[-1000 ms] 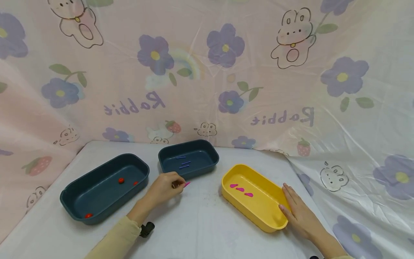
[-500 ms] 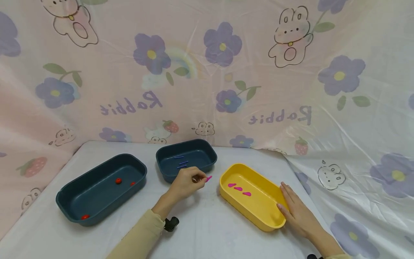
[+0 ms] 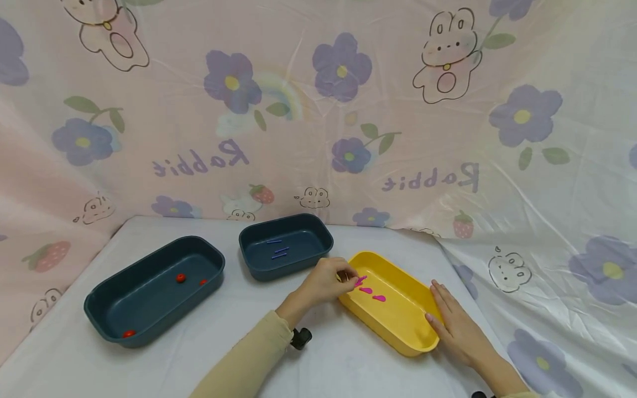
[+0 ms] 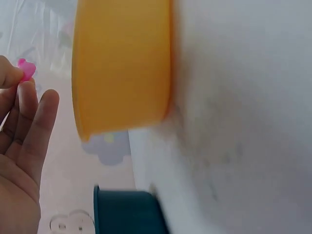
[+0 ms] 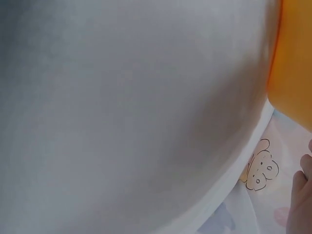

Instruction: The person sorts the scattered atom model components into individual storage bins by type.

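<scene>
My left hand (image 3: pixel 325 283) is over the left rim of the yellow tray (image 3: pixel 405 337). Between thumb and fingertips it pinches a small bright pink piece (image 4: pixel 27 69), which overlaps another pink piece in the head view. Two more drop-shaped pink pieces, one nearer the back (image 3: pixel 365 290) and one nearer the front (image 3: pixel 380 298), lie on the tray floor. With fairly straight fingers, my right hand (image 3: pixel 461 331) rests against the tray's right side. Only part of that hand shows at the edge of the right wrist view.
A small dark teal tray (image 3: pixel 259 272) at the back holds several thin blue sticks (image 3: pixel 280 255). To the left stands a longer teal tray (image 3: pixel 144 293) with small red pieces (image 3: pixel 181 278) in it. White cloth (image 3: pixel 318 359) covers the table, and a printed curtain (image 3: pixel 298 138) hangs behind.
My left hand has carried the pink piece rightward, from in front of the small teal tray to over the yellow tray. The right hand has kept its place at the yellow tray.
</scene>
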A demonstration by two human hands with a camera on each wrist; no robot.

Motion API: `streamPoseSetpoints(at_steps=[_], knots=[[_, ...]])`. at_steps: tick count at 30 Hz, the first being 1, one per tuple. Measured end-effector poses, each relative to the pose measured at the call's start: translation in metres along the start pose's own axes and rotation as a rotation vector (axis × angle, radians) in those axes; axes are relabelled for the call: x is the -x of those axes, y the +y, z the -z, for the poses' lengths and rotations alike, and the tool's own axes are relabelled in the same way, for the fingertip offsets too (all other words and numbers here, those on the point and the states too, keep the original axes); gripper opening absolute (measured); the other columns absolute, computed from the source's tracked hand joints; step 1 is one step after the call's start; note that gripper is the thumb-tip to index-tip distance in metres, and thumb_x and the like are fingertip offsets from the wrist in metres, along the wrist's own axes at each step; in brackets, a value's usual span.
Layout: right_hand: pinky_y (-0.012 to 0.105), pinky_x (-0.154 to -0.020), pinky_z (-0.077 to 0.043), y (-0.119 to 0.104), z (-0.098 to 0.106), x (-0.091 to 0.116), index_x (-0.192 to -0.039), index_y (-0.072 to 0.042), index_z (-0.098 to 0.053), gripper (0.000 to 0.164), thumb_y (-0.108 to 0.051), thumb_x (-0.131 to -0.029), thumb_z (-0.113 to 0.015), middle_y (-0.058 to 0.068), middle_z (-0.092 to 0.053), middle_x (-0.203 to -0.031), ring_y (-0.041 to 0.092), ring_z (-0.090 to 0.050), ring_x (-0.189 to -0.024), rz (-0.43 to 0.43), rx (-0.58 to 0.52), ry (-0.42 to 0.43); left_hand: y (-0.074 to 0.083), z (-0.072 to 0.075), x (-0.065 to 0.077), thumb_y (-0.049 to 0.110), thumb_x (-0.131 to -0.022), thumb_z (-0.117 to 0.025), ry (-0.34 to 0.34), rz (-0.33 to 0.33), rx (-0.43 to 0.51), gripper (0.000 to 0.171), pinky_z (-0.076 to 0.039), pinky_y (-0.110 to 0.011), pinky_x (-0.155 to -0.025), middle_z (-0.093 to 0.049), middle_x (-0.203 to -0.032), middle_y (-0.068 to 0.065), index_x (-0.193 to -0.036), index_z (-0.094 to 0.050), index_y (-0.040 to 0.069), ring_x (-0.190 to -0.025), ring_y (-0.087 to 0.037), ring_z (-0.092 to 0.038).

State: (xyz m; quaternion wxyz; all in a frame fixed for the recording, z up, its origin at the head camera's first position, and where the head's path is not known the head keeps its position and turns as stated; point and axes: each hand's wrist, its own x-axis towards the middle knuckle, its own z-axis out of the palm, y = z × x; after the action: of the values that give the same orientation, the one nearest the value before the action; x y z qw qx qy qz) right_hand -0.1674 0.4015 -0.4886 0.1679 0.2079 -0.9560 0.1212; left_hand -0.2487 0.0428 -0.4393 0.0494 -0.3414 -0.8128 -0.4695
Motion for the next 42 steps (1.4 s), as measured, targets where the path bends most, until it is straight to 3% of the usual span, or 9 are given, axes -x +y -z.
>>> streamPoseSetpoints(at_steps=[9, 19, 22, 29, 34, 42], knots=[[0.011, -0.119, 0.005, -0.001, 0.002, -0.001, -0.158, 0.007, -0.035, 0.068, -0.030, -0.106, -0.058, 0.021, -0.031, -0.167, 0.034, -0.025, -0.157, 0.012, 0.033, 0.003, 0.010, -0.024, -0.022, 0.011, -0.092, -0.078, -0.155, -0.014, -0.057, 0.004, -0.051, -0.012, -0.070, -0.069, -0.083, 0.011, -0.095, -0.080, 0.009, -0.075, -0.002, -0.055], [0.011, -0.120, 0.005, -0.001, 0.001, 0.000, -0.162, 0.002, -0.029, 0.071, -0.029, -0.105, -0.058, 0.020, -0.030, -0.167, 0.044, -0.033, -0.150, 0.019, 0.027, 0.013, 0.015, -0.055, -0.042, 0.017, -0.098, -0.075, -0.324, -0.062, -0.141, 0.006, -0.048, -0.009, -0.072, -0.070, -0.086, 0.013, -0.098, -0.080, 0.013, -0.077, 0.001, -0.056], [0.011, -0.120, 0.004, -0.002, 0.001, 0.000, -0.162, 0.002, -0.029, 0.071, -0.029, -0.105, -0.059, 0.022, -0.032, -0.166, 0.042, -0.032, -0.151, 0.024, 0.019, 0.020, 0.013, -0.062, -0.045, 0.019, -0.099, -0.074, -0.337, -0.065, -0.163, 0.007, -0.048, -0.009, -0.071, -0.070, -0.087, 0.014, -0.098, -0.080, 0.015, -0.076, 0.001, -0.056], [0.011, -0.120, 0.004, 0.000, 0.001, 0.000, -0.162, 0.002, -0.029, 0.071, -0.028, -0.105, -0.059, 0.023, -0.033, -0.165, 0.043, -0.032, -0.151, 0.029, 0.014, 0.015, 0.013, -0.073, -0.050, 0.021, -0.099, -0.074, -0.353, -0.003, -0.171, 0.010, -0.048, -0.009, -0.066, -0.069, -0.086, 0.014, -0.102, -0.081, 0.015, -0.073, 0.002, -0.057], [0.012, -0.121, 0.003, 0.000, 0.001, 0.000, -0.161, 0.003, -0.030, 0.070, -0.027, -0.105, -0.059, 0.022, -0.032, -0.166, 0.042, -0.031, -0.152, 0.030, 0.014, 0.016, 0.015, -0.077, -0.052, 0.023, -0.099, -0.074, -0.340, 0.035, -0.210, 0.011, -0.047, -0.010, -0.065, -0.070, -0.088, 0.015, -0.104, -0.081, 0.016, -0.073, 0.000, -0.055], [0.012, -0.121, 0.002, -0.002, 0.001, 0.000, -0.159, 0.005, -0.034, 0.069, -0.027, -0.104, -0.060, 0.024, -0.036, -0.163, 0.044, -0.035, -0.149, 0.036, 0.014, 0.035, 0.014, -0.076, -0.050, 0.023, -0.100, -0.072, -0.304, 0.040, -0.237, 0.011, -0.047, -0.010, -0.070, -0.070, -0.093, 0.015, -0.106, -0.080, 0.017, -0.077, 0.000, -0.056]])
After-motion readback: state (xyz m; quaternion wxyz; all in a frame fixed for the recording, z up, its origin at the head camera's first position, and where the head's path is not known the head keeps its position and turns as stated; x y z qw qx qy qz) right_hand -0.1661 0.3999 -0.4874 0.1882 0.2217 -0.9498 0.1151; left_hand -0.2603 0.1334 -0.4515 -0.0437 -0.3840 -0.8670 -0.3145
